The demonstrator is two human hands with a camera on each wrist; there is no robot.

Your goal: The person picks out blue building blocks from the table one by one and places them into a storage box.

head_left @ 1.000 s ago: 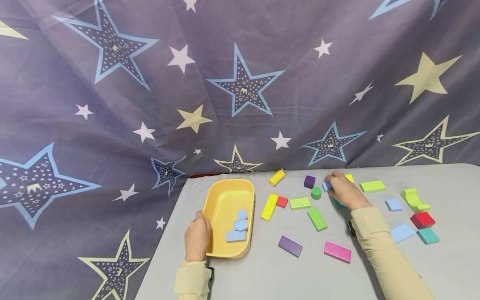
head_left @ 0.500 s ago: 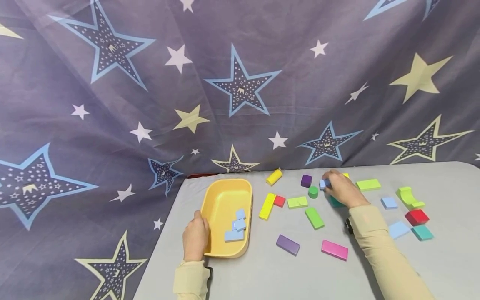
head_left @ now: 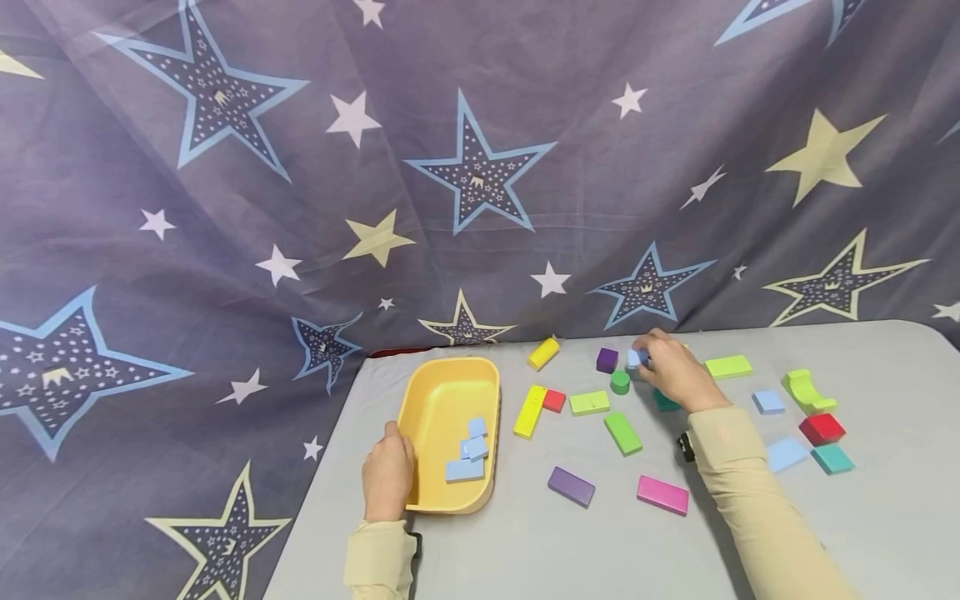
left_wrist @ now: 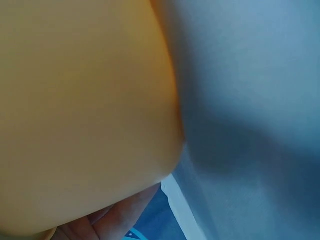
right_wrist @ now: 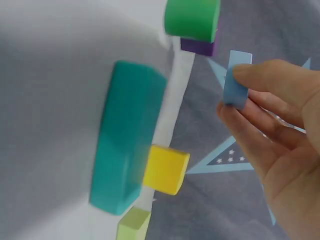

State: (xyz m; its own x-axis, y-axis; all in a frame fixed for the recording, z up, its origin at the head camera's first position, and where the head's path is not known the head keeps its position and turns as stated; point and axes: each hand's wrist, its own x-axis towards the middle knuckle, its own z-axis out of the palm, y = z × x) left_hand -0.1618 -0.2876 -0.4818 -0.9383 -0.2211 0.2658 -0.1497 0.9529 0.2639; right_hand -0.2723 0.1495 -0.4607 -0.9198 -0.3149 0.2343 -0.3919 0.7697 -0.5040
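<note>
My right hand (head_left: 675, 371) pinches a small light-blue block (right_wrist: 238, 80) between thumb and fingers at the back of the table. Close to it are a green cylinder (right_wrist: 192, 19), a dark purple cube (head_left: 607, 360), a long teal block (right_wrist: 127, 137) and a yellow block (right_wrist: 166, 170). At the left, my left hand (head_left: 387, 473) grips the near-left rim of a yellow plastic tray (head_left: 427, 392). Several light-blue blocks (head_left: 465, 471) lie in the tray's near-right part. Only part of the left fingers (left_wrist: 122, 215) shows beyond the tray wall in the left wrist view.
Loose blocks are scattered right of the tray, among them a purple one (head_left: 572, 487), a pink one (head_left: 663, 496), a red one (head_left: 822, 428) and a lime curved one (head_left: 808, 392). Two more light-blue blocks (head_left: 787, 455) (head_left: 768, 402) lie further right. A star-patterned curtain (head_left: 480, 167) hangs behind the table.
My right hand, pinching the light-blue block, has moved slightly left and up in the head view. The whole head view has shifted a little. The left hand stays on the tray.
</note>
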